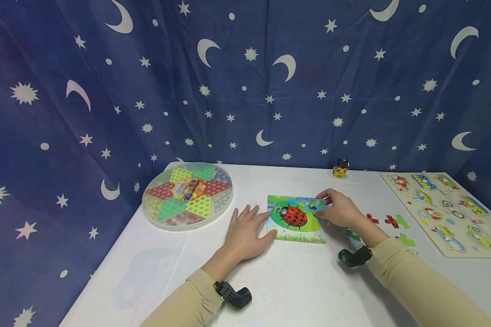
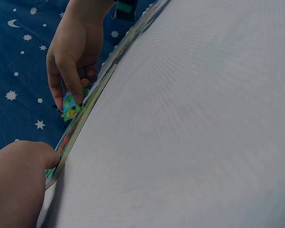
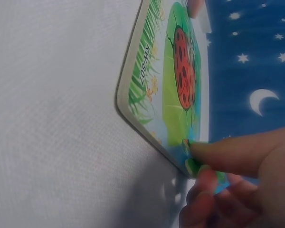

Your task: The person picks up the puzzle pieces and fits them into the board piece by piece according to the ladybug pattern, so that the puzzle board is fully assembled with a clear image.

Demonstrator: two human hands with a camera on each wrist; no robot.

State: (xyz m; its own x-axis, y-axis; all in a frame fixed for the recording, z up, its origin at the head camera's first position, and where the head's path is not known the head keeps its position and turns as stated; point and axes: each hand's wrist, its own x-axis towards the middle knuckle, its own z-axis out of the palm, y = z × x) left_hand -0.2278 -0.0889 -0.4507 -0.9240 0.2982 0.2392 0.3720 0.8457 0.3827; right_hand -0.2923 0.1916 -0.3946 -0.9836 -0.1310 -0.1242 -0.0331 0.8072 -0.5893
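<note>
At the upper right corner of the ladybug board [image 1: 300, 232], near the centre of the head view, the right hand [image 1: 341, 210] pinches a blue-green puzzle piece [image 2: 71, 107] between thumb and fingers. The grip looks to be by the edge, probably so the piece can be turned and its printed side seen; whether it touches the board is hard to tell. At the board's left side, the left hand [image 1: 247, 231] lies spread with straight fingers, clamped on nothing, its thumb on the board's edge, likely to keep the board from sliding.

Right of the board, partly behind the right forearm, loose pieces [image 1: 391, 221] in red and green lie scattered on the white table [image 1: 303, 281], seemingly placed there for the right hand to reach easily. Farther out, a round board game [image 1: 188, 220] lies left of centre, a flat vehicle puzzle [image 1: 450, 213] at the right edge, and a small yellow toy [image 1: 340, 170] at the table's back, all apparently set aside. A starry blue curtain [image 1: 245, 102] hangs behind.
</note>
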